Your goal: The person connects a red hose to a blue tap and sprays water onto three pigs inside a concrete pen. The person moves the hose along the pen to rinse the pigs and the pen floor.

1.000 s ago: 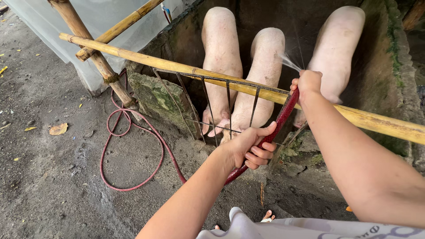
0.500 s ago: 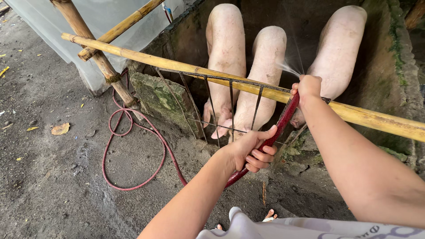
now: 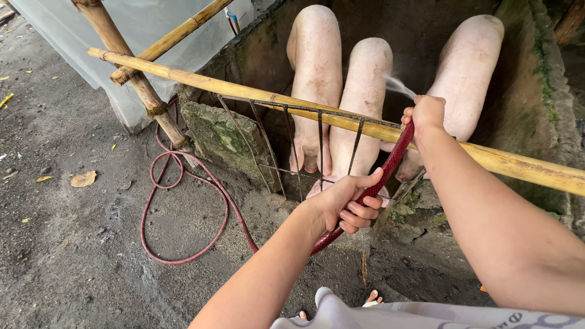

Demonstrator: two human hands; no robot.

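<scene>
Fingers of the right hand are clamped round the end of the red hose, pinching it above the bamboo rail so a thin spray goes over the pigs. The left hand grips the hose lower down, fingers wrapped around it. The step in hand looks like rinsing the pigs; sweeping the spray calls for steady pinching and slack from the coil on the ground.
</scene>
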